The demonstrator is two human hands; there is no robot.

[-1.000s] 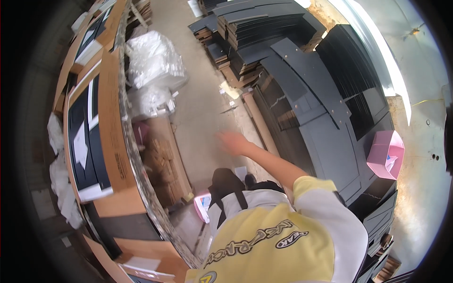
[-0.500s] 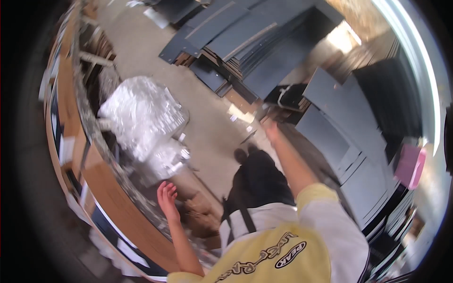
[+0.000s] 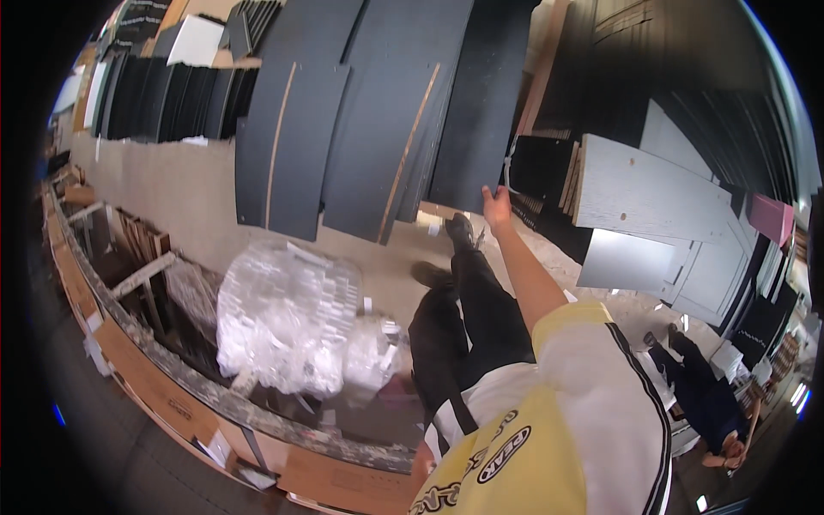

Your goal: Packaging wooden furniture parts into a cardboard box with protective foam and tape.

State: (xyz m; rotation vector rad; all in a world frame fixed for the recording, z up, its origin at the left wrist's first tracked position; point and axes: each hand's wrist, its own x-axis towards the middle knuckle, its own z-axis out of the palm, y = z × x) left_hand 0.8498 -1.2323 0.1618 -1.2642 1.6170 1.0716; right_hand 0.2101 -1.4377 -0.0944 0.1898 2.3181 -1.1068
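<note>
My right hand is stretched forward at the near right corner of a long dark grey panel. Its fingers are slightly bent, with a gap between the tips, and nothing shows in them. The hand overlaps the panel's corner in the picture; whether it touches is unclear. Beside it on the right are a black stack and a thin pale cord. More grey panels, two with a narrow brown strip, lie stacked to the left. My left hand is out of view.
Bundles in clear plastic wrap lie on the floor at left, beside a long worn frame with brown boards. Light grey panels and a pink box stand right. Another person is at far right.
The view has swung to the right and I stand closer to the grey panels. My left hand has gone out of view. The other person has come into view.
</note>
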